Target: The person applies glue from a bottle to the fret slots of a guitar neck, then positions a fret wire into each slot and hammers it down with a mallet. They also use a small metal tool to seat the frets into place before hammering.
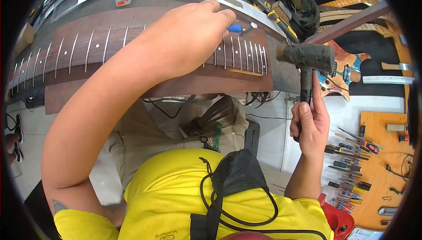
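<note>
While the right hand (311, 123) grips a black mallet (307, 57) head-up, the left hand (193, 37) curls over a fretted guitar fretboard (115, 46), beside a blue handle (234, 28); whether it grasps that, I cannot tell. The fretboard lies on a brown board (198, 81), left of a blue-and-brown electric guitar (347, 55).

Bright picture, fisheye-curved, black corners.

Bright yellow short-sleeved T-shirt (162, 185) with small dark lettering (165, 235), beige trousers (235, 123), black mesh pouch (241, 174) with looping cord, black strap (214, 216) over the chest, upper-arm tattoo (59, 205).
</note>
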A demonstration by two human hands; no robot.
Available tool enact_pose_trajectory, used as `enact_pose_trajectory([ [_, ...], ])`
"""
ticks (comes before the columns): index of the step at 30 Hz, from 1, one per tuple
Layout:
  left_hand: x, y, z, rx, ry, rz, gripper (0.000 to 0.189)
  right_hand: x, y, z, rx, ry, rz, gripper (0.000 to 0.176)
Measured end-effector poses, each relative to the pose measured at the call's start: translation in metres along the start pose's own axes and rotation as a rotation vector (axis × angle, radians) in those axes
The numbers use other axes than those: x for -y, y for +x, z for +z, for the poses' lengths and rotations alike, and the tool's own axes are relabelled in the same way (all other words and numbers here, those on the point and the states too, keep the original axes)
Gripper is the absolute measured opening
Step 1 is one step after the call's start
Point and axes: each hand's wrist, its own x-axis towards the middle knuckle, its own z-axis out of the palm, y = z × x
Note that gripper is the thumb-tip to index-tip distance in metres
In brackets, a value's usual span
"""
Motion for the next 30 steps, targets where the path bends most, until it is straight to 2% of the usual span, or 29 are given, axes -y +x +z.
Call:
enact_pose_trajectory([
  [8,-0.006,0.003,0.001,0.107,0.115,-0.089,0.029,0.042,0.036,-0.004,-0.032,-0.219,-0.243,0.06],
  [11,-0.006,0.003,0.003,0.101,0.119,-0.105,0.032,0.055,0.047,0.002,-0.078,-0.037,-0.307,0.061],
  [14,-0.007,0.004,0.0,0.11,0.129,-0.101,0.031,0.047,0.058,0.011,0.036,-0.035,-0.257,0.06],
  [15,-0.008,0.006,-0.003,0.166,0.11,-0.141,0.03,0.052,0.058,0.013,0.126,-0.167,-0.138,0.058],
  [18,-0.009,0.009,-0.005,0.235,0.117,-0.174,0.028,0.06,0.064,0.014,0.227,-0.172,-0.042,0.057],
  [20,-0.008,0.005,-0.001,0.246,0.133,-0.183,0.026,0.062,0.064,0.013,0.189,-0.123,-0.078,0.057],
  [22,-0.005,0.003,0.001,0.087,0.119,-0.119,0.022,0.066,0.064,0.013,0.025,-0.049,-0.208,0.056],
  [26,-0.005,0.006,-0.002,0.109,0.107,-0.126,0.022,0.067,0.067,0.007,0.046,-0.027,-0.21,0.056],
  [30,-0.006,0.01,0.0,0.149,0.091,-0.165,0.024,0.061,0.071,0.01,0.108,-0.134,-0.161,0.056],
])
